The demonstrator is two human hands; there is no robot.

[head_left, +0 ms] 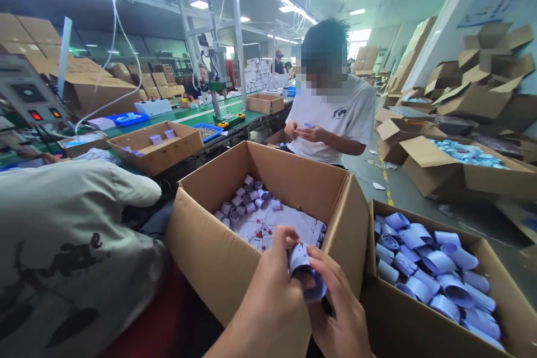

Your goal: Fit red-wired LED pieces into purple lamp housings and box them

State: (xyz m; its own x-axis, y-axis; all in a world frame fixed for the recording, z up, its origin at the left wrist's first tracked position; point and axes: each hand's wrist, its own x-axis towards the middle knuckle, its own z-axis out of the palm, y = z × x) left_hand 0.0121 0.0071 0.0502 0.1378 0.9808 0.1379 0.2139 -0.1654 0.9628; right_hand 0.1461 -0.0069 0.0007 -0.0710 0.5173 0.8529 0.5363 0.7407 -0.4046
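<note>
My left hand point(274, 277) is closed around a pale lavender plastic cylinder point(298, 260), its hollow end tilted toward me. My right hand point(338, 296) grips the same cylinder from the other side, fingertips near its upper rim. Part of the cylinder is hidden by my fingers. Both hands are at the near edge of an open cardboard box point(222, 271). Inside that box, several lavender cylinders point(247, 197) stand and lie on a white sheet point(287, 218). Small red parts with thin wire leads point(263, 232) lie scattered on the sheet.
To the right, another cardboard box point(423, 327) is heaped with lavender cylinders point(438, 263). Across from me sits a co-worker in a white shirt point(352, 106), handling a small piece. Another person's grey shirt point(75, 251) is close on my left, beside a green workbench point(247, 118).
</note>
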